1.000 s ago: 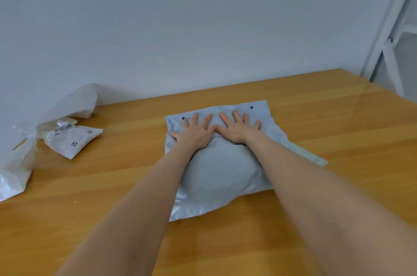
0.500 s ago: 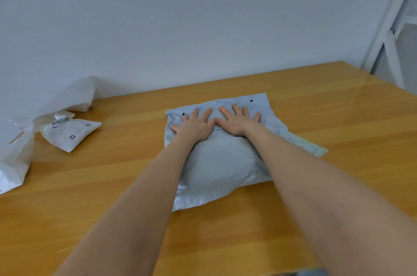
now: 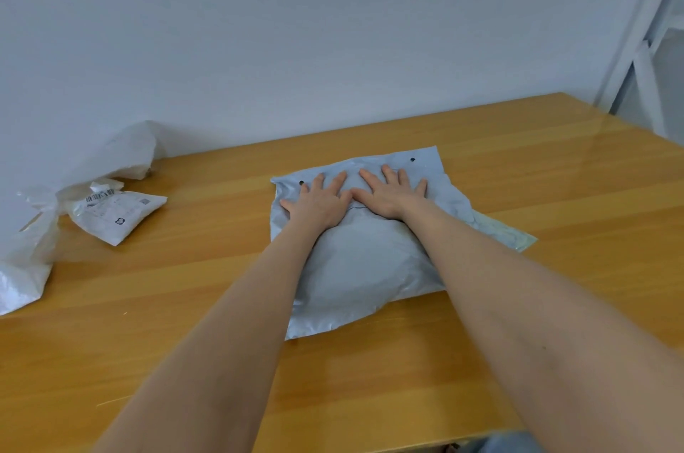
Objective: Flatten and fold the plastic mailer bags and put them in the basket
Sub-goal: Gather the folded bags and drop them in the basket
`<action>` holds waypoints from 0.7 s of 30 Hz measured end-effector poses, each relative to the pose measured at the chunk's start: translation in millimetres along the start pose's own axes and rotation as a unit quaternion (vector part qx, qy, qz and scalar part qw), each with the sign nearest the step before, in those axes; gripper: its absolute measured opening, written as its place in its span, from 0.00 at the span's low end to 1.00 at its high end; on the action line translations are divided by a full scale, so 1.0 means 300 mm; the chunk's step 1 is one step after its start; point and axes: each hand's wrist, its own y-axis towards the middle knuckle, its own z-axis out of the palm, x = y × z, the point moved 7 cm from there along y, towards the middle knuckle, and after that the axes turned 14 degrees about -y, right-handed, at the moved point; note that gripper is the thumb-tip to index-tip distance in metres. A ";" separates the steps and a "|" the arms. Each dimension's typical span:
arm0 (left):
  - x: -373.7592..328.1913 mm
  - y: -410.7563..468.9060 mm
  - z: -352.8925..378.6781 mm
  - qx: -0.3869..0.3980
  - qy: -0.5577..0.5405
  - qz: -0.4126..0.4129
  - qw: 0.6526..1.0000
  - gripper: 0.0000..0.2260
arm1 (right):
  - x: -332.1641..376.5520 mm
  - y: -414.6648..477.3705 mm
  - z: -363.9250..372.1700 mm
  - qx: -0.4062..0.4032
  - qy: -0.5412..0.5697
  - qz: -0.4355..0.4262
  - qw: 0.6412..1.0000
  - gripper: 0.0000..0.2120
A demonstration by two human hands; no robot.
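Both hands flat, fingers spread: left hand [image 3: 318, 202], right hand [image 3: 388, 193] press far part of grey mailer bag [image 3: 362, 264] on counter [image 3: 555, 193]; nothing grasped.

A pale grey mailer [image 3: 362, 267] lies mid-counter [image 3: 185, 304]. Its far end is flat and creased, with two small dark dots near that edge, and its near half bulges like a pillow. A thin translucent flap sticks out at its right side. Well apart to the left, a small white labelled mailer [image 3: 118, 214] lies flat. A crumpled mailer [image 3: 126, 153] rises behind it, and another white mailer [image 3: 22, 267] sags at the counter's left edge.
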 end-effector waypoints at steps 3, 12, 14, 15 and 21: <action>0.012 -0.007 -0.013 -0.048 -0.068 0.017 0.996 0.22 | -0.003 -0.002 -0.004 -0.005 0.012 -0.002 1.000 0.30; 0.024 -0.123 -0.090 -0.036 -0.142 0.028 0.989 0.25 | -0.060 -0.145 -0.092 -0.061 0.052 0.029 0.996 0.30; -0.003 -0.185 -0.087 -0.025 -0.102 0.026 0.994 0.24 | -0.058 -0.200 -0.096 -0.064 0.051 0.024 0.996 0.30; -0.017 -0.217 -0.086 -0.023 -0.091 0.031 0.995 0.24 | -0.058 -0.226 -0.095 -0.062 0.052 0.022 0.996 0.30; -0.044 -0.388 -0.056 -0.027 -0.031 0.048 0.998 0.26 | -0.043 -0.389 -0.040 -0.051 0.032 0.011 0.998 0.31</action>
